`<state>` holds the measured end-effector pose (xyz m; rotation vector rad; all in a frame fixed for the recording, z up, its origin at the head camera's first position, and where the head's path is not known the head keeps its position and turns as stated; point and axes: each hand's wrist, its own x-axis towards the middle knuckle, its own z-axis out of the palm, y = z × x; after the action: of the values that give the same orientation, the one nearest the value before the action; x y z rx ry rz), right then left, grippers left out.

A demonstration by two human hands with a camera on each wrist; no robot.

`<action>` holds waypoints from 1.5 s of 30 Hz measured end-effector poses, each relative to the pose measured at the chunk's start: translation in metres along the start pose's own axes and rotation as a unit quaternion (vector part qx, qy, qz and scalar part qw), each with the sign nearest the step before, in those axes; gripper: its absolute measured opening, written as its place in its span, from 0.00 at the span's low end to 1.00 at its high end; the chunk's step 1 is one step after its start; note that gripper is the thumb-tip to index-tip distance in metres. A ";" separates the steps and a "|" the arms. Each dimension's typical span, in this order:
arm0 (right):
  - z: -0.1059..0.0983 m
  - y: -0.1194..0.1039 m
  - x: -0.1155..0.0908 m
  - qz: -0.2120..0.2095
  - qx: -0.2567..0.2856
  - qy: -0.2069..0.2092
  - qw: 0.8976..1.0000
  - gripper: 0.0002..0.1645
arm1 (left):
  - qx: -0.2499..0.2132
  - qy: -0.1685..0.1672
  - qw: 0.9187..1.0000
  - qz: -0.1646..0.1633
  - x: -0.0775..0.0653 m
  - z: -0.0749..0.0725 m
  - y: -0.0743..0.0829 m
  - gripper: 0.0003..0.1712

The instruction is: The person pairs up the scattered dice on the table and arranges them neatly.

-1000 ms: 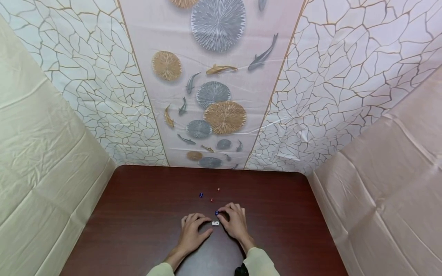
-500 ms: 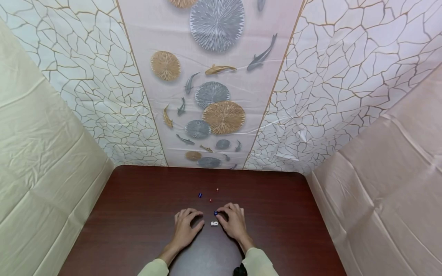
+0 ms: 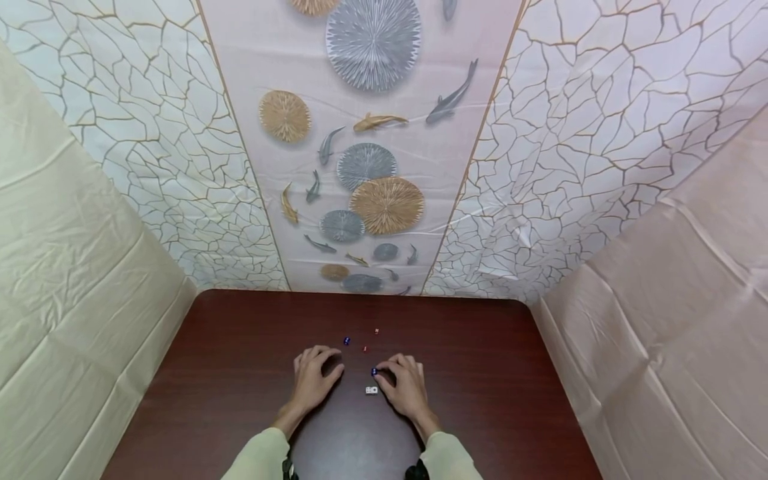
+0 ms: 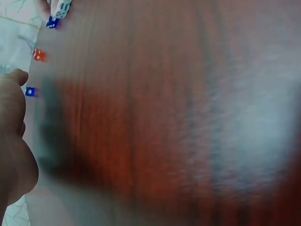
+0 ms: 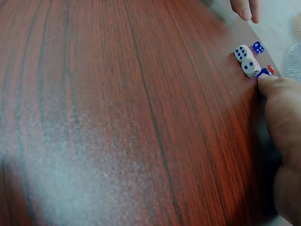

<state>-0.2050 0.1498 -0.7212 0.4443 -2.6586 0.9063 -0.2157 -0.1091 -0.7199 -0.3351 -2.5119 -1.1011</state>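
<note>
Two white dice [image 3: 371, 391] sit side by side on the table between the hands; in the right wrist view their blue pips show. Just beyond them, my right hand [image 3: 408, 388] pinches a blue die [image 3: 374, 371] between thumb and index finger, close over the tabletop. My left hand [image 3: 312, 379] is off to the left, thumb and fingers apart with nothing between them. Nearest its fingertips is a second blue die [image 3: 347, 341], also seen at the left edge of the left wrist view. Two small red dice [image 3: 365, 349] lie farther back, one behind the other.
The dark red-brown wooden table [image 3: 480, 373] has rounded back corners. A patterned cloth wall [image 3: 372, 267] rises behind it, and beige cloth panels [image 3: 648, 333] flank both sides.
My left hand has moved away from the white dice, to the left and farther back toward the far blue die. The right hand stays at its blue die; the dice hold their places.
</note>
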 end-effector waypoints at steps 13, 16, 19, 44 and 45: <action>0.001 0.000 0.001 -0.002 -0.005 0.001 1.000 0.09 | 0.024 -0.036 0.998 -0.043 0.032 -0.002 -0.009 0.20; 0.000 0.000 0.001 -0.004 -0.004 0.001 1.000 0.09 | 0.028 -0.044 0.997 -0.048 0.036 0.000 -0.009 0.20; 0.001 0.001 0.001 -0.007 -0.004 0.000 1.000 0.10 | 0.032 -0.051 0.997 -0.051 0.039 0.003 -0.010 0.20; 0.004 0.005 0.000 -0.029 -0.015 0.023 0.999 0.09 | 0.069 -0.108 0.990 -0.063 0.055 0.014 -0.006 0.17; 0.004 0.005 0.000 -0.028 -0.016 0.022 0.999 0.09 | 0.071 -0.109 0.989 -0.064 0.055 0.014 -0.006 0.17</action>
<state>-0.2075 0.1515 -0.7268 0.4840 -2.6038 0.8473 -0.2709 -0.0986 -0.7088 -0.2715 -2.8227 -0.9709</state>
